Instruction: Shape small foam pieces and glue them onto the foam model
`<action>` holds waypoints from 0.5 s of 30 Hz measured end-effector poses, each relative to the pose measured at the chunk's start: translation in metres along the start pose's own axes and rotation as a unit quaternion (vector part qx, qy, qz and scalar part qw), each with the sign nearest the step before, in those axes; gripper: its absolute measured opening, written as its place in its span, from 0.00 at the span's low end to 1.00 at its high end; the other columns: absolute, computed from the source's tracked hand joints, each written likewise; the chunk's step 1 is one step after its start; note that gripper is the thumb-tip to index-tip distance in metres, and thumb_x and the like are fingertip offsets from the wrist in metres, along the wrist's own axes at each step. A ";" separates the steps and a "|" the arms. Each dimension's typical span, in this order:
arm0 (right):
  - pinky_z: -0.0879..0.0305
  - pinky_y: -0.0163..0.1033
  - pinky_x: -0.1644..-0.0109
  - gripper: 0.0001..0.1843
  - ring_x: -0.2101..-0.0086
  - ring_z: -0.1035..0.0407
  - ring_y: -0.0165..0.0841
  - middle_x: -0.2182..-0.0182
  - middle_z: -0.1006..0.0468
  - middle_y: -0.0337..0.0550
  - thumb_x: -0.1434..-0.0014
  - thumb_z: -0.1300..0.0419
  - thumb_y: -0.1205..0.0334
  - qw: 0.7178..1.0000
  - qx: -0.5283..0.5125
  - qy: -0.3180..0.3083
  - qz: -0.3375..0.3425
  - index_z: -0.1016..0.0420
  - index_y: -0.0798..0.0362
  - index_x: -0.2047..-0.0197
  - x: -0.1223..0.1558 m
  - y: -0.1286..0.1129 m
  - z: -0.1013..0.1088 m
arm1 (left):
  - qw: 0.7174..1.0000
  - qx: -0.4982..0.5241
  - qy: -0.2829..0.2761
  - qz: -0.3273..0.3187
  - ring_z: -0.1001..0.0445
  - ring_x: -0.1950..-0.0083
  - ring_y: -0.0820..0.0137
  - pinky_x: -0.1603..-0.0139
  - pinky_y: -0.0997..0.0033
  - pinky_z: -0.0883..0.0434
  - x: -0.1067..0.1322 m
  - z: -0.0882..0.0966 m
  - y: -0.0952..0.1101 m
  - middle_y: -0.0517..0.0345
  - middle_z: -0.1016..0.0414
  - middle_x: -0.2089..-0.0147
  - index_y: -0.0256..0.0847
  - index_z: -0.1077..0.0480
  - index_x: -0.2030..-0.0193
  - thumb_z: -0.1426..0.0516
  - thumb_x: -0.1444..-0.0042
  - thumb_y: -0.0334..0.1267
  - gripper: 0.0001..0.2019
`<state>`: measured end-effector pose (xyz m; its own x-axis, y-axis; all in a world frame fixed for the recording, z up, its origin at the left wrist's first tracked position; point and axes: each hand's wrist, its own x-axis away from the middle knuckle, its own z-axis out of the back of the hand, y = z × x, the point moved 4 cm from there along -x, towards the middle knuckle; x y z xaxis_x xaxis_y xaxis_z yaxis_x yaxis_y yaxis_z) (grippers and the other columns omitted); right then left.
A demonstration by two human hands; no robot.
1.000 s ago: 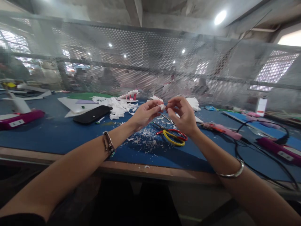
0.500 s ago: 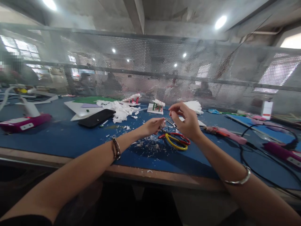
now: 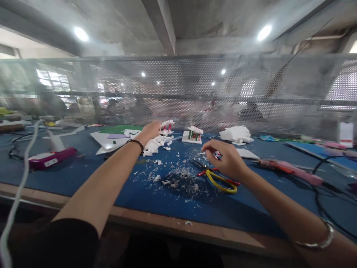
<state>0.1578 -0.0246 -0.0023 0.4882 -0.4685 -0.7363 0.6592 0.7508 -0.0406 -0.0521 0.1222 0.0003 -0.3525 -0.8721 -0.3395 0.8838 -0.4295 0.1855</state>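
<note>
Near twelve o'clock, I judge the red-legged model (image 3: pixel 168 126) and green-legged model (image 3: pixel 195 131) built; white scraps (image 3: pixel 152 147) lie loose. Left hand (image 3: pixel 152 130): grip unreadable; right hand (image 3: pixel 225 156): narrowly curled, contents unclear.

Table (image 3: pixel 97 182) blue; scissors (image 3: pixel 208 175) red and yellow at handles; left model (image 3: pixel 168 123) white, red posts; right model (image 3: pixel 196 130) white, green posts; mesh (image 3: pixel 184 82) grey, perforated.

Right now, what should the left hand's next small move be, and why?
Probably ease the left hand in slowly: it is right beside the red-posted model, loose white scraps lie close by, and whether it touches either can't be told. A quick grab might knock the model.
</note>
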 end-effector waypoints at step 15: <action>0.42 0.34 0.73 0.07 0.76 0.37 0.28 0.76 0.29 0.40 0.52 0.53 0.69 0.996 0.017 -0.090 0.009 0.36 0.52 0.72 0.002 0.007 -0.016 | 0.984 -0.098 -0.121 0.092 0.30 0.60 0.63 0.64 0.70 0.36 -0.003 0.028 -0.032 0.50 0.28 0.59 0.35 0.30 0.63 0.49 0.51 0.31 0.10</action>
<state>0.1543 -0.0133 -0.0150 0.5929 -0.5325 -0.6041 0.6670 0.7451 -0.0021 -0.0876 0.1321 0.0215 -0.2237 -0.9710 -0.0838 0.9732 -0.2272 0.0343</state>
